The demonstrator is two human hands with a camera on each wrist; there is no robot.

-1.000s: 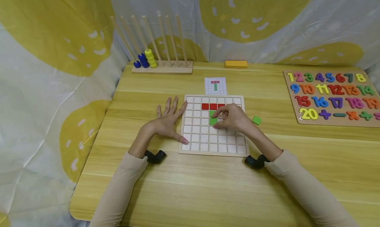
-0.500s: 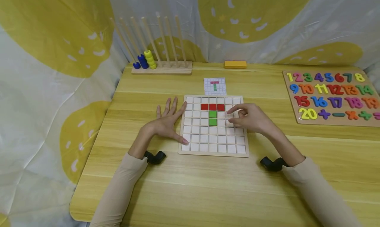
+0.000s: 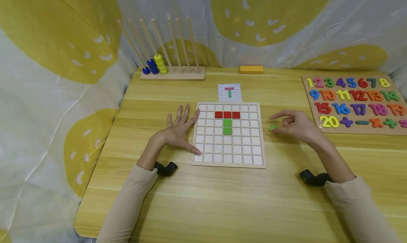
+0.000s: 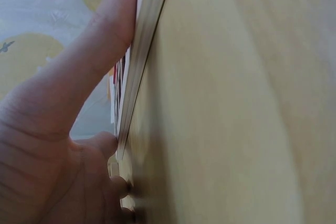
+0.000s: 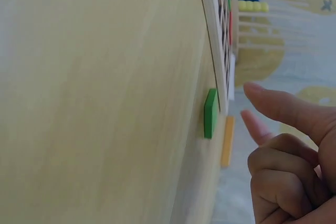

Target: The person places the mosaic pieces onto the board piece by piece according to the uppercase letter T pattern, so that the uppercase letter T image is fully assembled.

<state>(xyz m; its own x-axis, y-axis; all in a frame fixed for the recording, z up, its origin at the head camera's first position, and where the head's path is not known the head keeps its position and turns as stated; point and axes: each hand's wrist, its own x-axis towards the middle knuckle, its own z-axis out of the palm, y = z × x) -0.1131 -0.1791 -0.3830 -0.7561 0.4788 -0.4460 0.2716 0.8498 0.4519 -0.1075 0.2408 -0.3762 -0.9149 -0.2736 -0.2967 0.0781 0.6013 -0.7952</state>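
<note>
A wooden grid board [image 3: 208, 140] with white squares lies mid-table. Three red tiles [image 3: 227, 114] form a row on it, with two green tiles [image 3: 227, 130] running down below the middle one. My left hand [image 3: 175, 132] is spread along the board's left side, index fingertip and thumb at its edge; the left wrist view shows the thumb [image 4: 100, 45] against the board's side. To the right of the board, a loose green tile [image 5: 210, 114] lies on the table. My right hand [image 3: 297, 126] hovers by it, thumb and index finger apart, the other fingers curled, holding nothing.
A pattern card [image 3: 236, 93] showing a red and green T lies behind the board. An abacus stand [image 3: 190, 75] with blue and yellow beads is back left. At the back lies an orange block [image 3: 251, 69]; a number puzzle [image 3: 356, 128] is at right.
My right hand has left the green tiles on the board and moved right to the loose green tile. The left hand stays at the board's edge.
</note>
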